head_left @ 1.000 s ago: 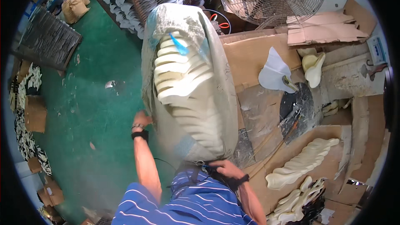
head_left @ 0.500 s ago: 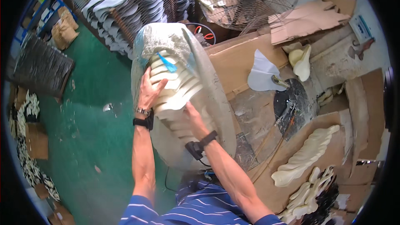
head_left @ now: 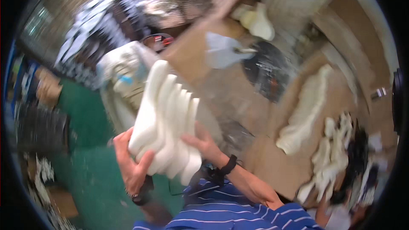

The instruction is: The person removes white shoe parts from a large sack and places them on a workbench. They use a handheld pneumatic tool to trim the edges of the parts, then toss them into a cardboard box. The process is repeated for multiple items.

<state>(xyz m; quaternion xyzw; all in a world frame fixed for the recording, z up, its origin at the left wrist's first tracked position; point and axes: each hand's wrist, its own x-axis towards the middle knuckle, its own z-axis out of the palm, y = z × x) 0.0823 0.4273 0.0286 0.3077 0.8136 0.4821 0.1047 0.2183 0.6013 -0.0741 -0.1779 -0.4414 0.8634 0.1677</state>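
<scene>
A stack of cream-white foam insoles is held up in front of me, tilted, with its several layers fanned at the upper right. My left hand grips its lower left side, thumb across the front. My right hand presses against its right side, the fingers closed on the edge. Behind the stack stands a large translucent plastic sack, holding more cream pieces and a bit of blue.
A cardboard-covered bench lies to the right, with a long row of cream insoles and a loose heap. Farther back are a white sheet piece and a black round pad. Grey sheet stacks fill a rack at the far left.
Both hands have lifted the stack of insoles out of the sack and brought it nearer to me. My view has turned to the right, and the picture is blurred.
</scene>
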